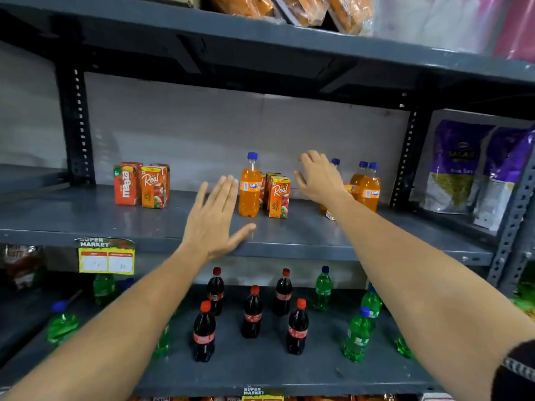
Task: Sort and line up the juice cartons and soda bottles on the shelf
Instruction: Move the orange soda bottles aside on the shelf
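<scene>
On the grey middle shelf a red Maaza carton and an orange Real carton stand together at the left. An orange Fanta bottle stands upright mid-shelf, with more Real cartons just right of it. Further right stand more Fanta bottles, partly hidden by my arm. My left hand hovers open with fingers spread, just left of the middle Fanta bottle and not touching it. My right hand is open above and right of the cartons, holding nothing.
The lower shelf holds several dark cola bottles in the middle and green soda bottles at both sides. Purple snack pouches fill the bay to the right. Perforated uprights frame the bay. A yellow price tag hangs on the shelf edge.
</scene>
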`<state>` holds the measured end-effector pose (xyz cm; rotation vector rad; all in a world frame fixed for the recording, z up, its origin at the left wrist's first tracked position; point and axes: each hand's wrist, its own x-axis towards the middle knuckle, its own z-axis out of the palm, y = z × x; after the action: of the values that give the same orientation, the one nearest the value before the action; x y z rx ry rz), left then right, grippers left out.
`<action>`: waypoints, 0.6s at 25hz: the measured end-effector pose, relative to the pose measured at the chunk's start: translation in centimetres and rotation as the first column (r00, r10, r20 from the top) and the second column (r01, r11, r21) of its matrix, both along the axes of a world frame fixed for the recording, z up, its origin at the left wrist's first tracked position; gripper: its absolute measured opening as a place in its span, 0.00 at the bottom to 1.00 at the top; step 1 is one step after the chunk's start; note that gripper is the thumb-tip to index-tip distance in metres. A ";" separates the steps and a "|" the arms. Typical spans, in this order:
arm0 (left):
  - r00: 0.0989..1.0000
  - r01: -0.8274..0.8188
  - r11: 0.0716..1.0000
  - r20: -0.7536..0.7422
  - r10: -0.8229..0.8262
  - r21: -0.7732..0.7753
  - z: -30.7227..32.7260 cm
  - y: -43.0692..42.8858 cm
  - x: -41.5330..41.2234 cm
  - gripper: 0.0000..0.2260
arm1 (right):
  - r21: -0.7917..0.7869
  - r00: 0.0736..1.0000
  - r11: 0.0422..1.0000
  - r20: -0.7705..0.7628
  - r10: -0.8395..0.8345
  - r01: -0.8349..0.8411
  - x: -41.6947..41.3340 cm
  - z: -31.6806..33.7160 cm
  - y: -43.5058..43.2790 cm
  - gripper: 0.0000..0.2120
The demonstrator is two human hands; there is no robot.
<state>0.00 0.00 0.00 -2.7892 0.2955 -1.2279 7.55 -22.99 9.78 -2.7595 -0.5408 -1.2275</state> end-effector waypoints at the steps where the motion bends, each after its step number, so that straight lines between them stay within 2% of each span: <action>1: 0.999 -0.016 1.000 -0.046 0.016 -0.001 -1.0 0.0 0.2 0.42 | -0.024 0.999 1.000 -0.046 -0.006 0.005 0.2 -0.3 0.2 0.21; 4: 0.993 -0.101 0.994 -0.065 0.103 0.039 -3.3 -0.1 0.7 0.43 | -0.064 0.990 0.996 -0.132 0.052 -0.061 1.8 -0.9 0.9 0.22; 10: 0.988 -0.144 0.989 -0.058 0.145 0.036 -3.7 -0.2 0.9 0.44 | 0.017 0.952 0.971 -0.196 0.236 -0.237 4.1 1.3 6.7 0.26; 15: 0.989 -0.149 0.988 -0.018 0.150 0.042 -3.7 -0.1 1.6 0.44 | 0.087 0.907 0.959 -0.311 0.283 -0.269 6.2 2.8 9.4 0.18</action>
<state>1.61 -0.10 -3.74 -2.7341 0.1090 -1.1470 13.76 -13.64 12.55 -2.6491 -0.8227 -0.7024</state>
